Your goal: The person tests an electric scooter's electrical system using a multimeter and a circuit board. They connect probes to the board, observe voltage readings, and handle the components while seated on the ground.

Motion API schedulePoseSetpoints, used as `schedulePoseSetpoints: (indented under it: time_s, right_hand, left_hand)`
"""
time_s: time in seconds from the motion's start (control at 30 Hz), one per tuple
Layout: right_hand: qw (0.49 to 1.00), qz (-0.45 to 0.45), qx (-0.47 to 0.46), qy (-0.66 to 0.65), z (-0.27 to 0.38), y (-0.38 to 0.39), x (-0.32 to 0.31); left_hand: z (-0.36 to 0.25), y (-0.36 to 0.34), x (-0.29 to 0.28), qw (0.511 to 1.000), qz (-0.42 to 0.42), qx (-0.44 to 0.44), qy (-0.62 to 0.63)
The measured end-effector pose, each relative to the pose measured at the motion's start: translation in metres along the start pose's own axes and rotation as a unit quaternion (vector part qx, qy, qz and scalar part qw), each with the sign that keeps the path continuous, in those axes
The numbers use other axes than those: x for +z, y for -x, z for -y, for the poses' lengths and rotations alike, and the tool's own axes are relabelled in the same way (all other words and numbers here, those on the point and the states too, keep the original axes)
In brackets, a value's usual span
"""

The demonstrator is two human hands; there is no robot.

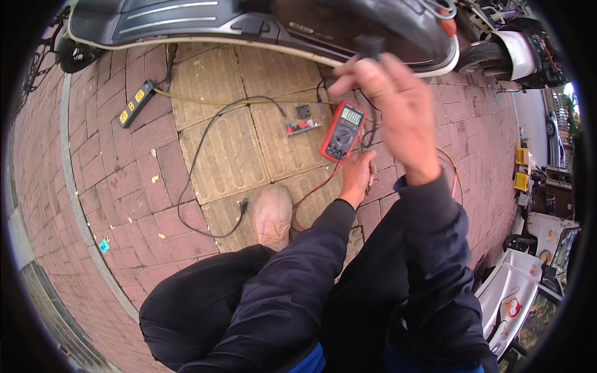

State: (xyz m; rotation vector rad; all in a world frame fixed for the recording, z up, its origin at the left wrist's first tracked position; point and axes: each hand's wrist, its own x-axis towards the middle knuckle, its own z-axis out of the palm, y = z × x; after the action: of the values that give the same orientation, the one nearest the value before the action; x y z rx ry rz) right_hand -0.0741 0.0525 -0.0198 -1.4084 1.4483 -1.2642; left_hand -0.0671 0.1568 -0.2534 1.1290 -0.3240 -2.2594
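My right hand (404, 112) is raised in front of a dark electric scooter (367, 28), smeared by motion. A small black piece (370, 45), too blurred to name, shows at its fingertips. Lower down, my left hand (357, 177) is closed just below a red digital multimeter (344, 130) lying on the paving with its display lit. What that hand grips is mostly hidden; a bit of red shows beside its fingers. Left of the meter lie an opened circuit board module (303, 127) and a small black fan-like square (303, 111).
A black cable (186, 186) loops across the paving to a plug (243, 206) near my shoe (272, 214). A black and yellow power strip (137, 104) lies at left with a yellowish cord (205, 99). A white scooter (510, 298) stands at the right.
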Motion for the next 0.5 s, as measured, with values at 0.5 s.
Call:
schedulePoseSetpoints:
  time_s: [0.5]
  right_hand:
    - [0.982, -0.115, 0.148, 0.037, -0.054, 0.113, -0.107]
  left_hand:
    - [0.015, 0.020, 0.001, 0.989, 0.091, -0.092, 0.077]
